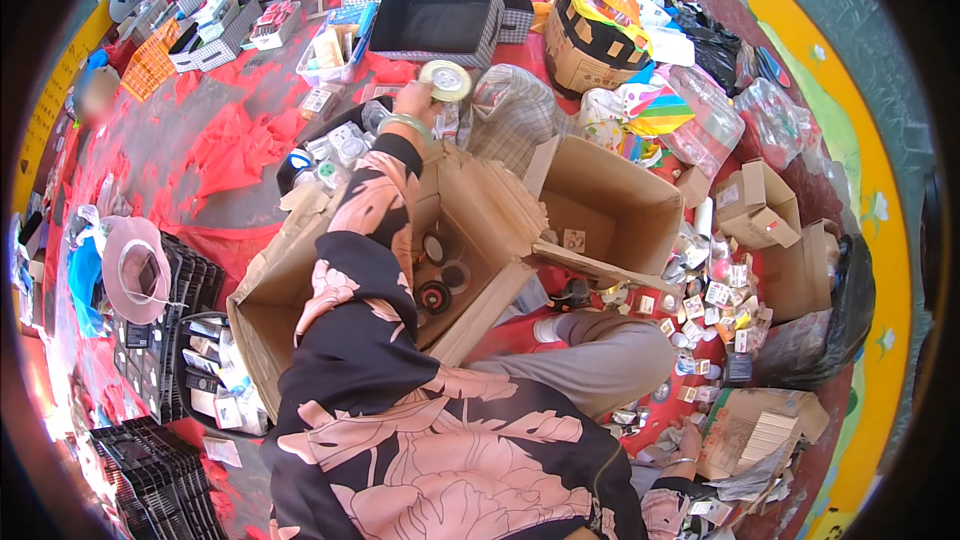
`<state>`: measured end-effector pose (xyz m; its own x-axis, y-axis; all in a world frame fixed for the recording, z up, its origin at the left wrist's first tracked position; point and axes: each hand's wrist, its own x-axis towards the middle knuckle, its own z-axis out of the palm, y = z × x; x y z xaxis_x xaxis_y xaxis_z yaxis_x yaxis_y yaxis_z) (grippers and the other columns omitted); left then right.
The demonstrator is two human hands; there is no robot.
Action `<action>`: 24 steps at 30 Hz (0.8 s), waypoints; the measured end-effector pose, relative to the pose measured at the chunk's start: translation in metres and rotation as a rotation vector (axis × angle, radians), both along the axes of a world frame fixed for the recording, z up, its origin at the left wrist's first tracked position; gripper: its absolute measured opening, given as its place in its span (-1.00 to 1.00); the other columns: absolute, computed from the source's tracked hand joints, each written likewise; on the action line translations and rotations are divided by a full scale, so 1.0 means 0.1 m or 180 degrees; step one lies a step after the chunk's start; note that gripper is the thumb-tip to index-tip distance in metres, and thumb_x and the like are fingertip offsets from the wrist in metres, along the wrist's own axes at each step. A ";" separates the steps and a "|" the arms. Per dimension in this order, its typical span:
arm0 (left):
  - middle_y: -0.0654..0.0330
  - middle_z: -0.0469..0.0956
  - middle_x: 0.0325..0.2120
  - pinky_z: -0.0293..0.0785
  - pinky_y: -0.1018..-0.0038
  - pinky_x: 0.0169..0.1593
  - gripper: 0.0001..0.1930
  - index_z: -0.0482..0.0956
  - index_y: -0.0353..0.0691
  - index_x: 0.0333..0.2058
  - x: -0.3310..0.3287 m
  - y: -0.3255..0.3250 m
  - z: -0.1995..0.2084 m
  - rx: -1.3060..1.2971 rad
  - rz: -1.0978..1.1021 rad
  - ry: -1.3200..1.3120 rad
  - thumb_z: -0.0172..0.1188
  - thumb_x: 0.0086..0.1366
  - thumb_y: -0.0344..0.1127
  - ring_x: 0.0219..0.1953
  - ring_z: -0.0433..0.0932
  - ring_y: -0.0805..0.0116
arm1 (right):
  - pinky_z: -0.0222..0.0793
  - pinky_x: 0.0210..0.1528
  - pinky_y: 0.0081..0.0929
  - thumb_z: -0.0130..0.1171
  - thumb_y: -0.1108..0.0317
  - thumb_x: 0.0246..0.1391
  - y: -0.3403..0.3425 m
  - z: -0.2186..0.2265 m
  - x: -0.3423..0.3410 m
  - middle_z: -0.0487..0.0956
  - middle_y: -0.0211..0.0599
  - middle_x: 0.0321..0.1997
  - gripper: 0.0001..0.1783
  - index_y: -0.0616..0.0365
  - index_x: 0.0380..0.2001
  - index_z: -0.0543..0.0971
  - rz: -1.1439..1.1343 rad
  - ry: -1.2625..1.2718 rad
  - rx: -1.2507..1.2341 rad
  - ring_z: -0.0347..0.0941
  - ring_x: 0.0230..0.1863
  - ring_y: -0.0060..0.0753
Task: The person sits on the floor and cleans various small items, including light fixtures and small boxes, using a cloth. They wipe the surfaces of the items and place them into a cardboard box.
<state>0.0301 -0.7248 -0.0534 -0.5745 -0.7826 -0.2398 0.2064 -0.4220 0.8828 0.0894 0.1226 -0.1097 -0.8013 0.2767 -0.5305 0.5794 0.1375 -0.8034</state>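
My left hand (414,103), a bangle at its wrist, reaches far forward with its fingers closed on the edge of a pale roll of tape (446,81). Beneath that arm is an open cardboard box (490,202), with several round rolls inside, one a dark roll with a red ring (434,297). Just past the box, near my left wrist, a dark bin (292,172) holds small packaged goods. Low on the right, my right hand (687,443) is beside a carton of packed cards (762,432); its fingers are too small and unclear to read.
Another open cardboard box (615,202) adjoins on the right. Many small boxes (718,293) lie scattered beside my bent leg. Black crates (160,475) and a pink hat (137,270) are at left. Dark fabric bins (436,20) and a filled carton (592,45) stand at the back.
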 end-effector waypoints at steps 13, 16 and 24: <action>0.12 0.50 -0.26 0.42 0.46 -0.14 -0.79 0.42 -0.36 -0.15 0.65 -0.83 -0.17 0.0184 -0.0554 0.0441 -0.02 0.27 -0.41 -0.23 0.49 0.33 | 0.36 -0.58 -0.52 -0.04 0.20 0.15 -0.04 -0.06 -0.03 0.56 -0.10 -0.49 -0.68 0.30 -0.27 0.46 0.0028 -0.0012 0.0018 0.45 -0.59 -0.35; 0.17 0.51 -0.25 0.41 0.48 -0.14 -0.76 0.42 -0.34 -0.13 0.45 -0.67 -0.04 -0.0088 -0.0700 0.0409 -0.02 0.28 -0.36 -0.21 0.48 0.37 | 0.36 -0.63 -0.49 -0.06 0.21 0.15 -0.02 -0.07 0.07 0.56 -0.09 -0.49 -0.68 0.29 -0.26 0.45 -0.0081 -0.0090 -0.0064 0.44 -0.62 -0.34; 0.09 0.50 -0.25 0.46 0.43 -0.18 -0.75 0.42 -0.38 -0.14 0.40 -0.86 -0.13 -0.0282 -0.0498 -0.0076 0.01 0.26 -0.36 -0.23 0.51 0.31 | 0.36 -0.61 -0.50 -0.05 0.23 0.15 -0.05 -0.13 -0.01 0.56 -0.09 -0.47 -0.69 0.29 -0.24 0.45 0.0019 -0.0142 -0.0029 0.45 -0.61 -0.37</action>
<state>0.0700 -0.8105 -0.0660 -0.6859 -0.7028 -0.1889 0.1228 -0.3676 0.9218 0.0882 0.1176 -0.1225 -0.7784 0.2670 -0.5682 0.6138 0.1338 -0.7780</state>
